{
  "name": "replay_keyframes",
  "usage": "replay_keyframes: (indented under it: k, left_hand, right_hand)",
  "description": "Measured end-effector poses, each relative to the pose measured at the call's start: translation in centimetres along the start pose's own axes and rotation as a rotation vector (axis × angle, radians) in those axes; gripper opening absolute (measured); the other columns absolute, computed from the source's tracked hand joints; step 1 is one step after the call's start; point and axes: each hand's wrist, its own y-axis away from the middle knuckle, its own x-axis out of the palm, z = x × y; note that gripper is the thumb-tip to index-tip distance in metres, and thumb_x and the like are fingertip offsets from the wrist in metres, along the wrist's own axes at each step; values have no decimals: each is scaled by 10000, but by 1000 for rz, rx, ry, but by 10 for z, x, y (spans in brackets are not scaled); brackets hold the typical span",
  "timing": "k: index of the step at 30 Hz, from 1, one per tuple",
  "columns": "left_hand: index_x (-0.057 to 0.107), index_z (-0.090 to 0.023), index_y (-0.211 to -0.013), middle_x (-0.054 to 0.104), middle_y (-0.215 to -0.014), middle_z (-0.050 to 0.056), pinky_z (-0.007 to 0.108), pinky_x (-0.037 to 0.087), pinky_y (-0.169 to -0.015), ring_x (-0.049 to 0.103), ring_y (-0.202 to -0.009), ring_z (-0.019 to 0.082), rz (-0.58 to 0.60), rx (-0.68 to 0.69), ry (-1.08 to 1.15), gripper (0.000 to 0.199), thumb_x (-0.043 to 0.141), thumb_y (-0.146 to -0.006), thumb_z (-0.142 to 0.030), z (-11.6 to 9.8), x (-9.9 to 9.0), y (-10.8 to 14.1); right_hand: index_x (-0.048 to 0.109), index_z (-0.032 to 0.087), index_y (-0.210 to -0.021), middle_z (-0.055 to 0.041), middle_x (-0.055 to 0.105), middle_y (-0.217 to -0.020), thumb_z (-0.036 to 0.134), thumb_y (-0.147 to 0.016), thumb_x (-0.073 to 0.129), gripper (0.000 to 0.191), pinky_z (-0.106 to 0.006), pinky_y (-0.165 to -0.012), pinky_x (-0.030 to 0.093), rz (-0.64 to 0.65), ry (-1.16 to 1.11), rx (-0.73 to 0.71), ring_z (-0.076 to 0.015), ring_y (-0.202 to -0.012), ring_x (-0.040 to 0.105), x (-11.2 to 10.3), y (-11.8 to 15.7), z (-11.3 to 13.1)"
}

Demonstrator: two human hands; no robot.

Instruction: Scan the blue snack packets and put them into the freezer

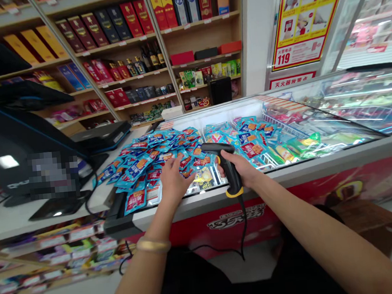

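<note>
Over the near edge of the chest freezer (pixel 301 169), toward its left end, the left hand (pixel 173 178) spreads its fingers wide and has hold of nothing visible; whether the fingertips touch the packets below, I cannot tell. To its right, above the same edge, the right hand (pixel 235 166) is wrapped around the grip of a black-and-yellow barcode scanner (pixel 233 176), its nose turned left and its cord hanging down the freezer's front.

For a clean read, I would single out one blue snack packet (pixel 137 200), pull its crinkled film flat and square the barcode to the nose, tilting slightly if the film glares. Keeping scanned packets apart from the rest should prevent double counts, and the loose cord could snag.

The packets lie in a loose heap on the freezer's left end, some spilling past its edge. Inside the freezer, farther right, a white wire basket (pixel 285 125) stands among packaged goods, green-wrapped packs (pixel 287 152) near it. More blue packets lie mid-freezer; on the glass or beneath, I cannot tell. Beyond the freezer, wooden shelves (pixel 202 22) carry upright gift boxes (pixel 133 19) and dark bottles (pixel 152 54).
</note>
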Motion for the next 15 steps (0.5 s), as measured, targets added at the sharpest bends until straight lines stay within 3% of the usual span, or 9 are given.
replay_keyframes:
  k: [5,10,15]
  left_hand:
    - [556,-237,-1348,517,-1309,167,509,470,-917,523,-1170,371,52,-126,-161,697,752,-707,-426,-17,-8,6]
    - [619,-219,-1270,570,-1277,156,511,459,-935,533,-1165,361,96,-101,-193,533,688,-770,-391,-21,-10,9]
    - [631,-213,-1251,579,-1287,152,490,466,-932,551,-1159,354,82,-87,-175,497,670,-782,-374,-21,-10,11]
  right_hand:
    - [622,157,-763,1,610,-533,606,-657,769,484,-224,-480,433,76,100,1,-101,-466,526,-1,2,-5]
    - [621,155,-771,6,596,-521,601,-655,771,485,-226,-482,438,78,133,-18,-97,-464,512,-3,6,-4]
    - [615,154,-750,3,592,-509,630,-610,782,524,-222,-472,425,59,144,-22,-94,-451,510,1,8,-2]
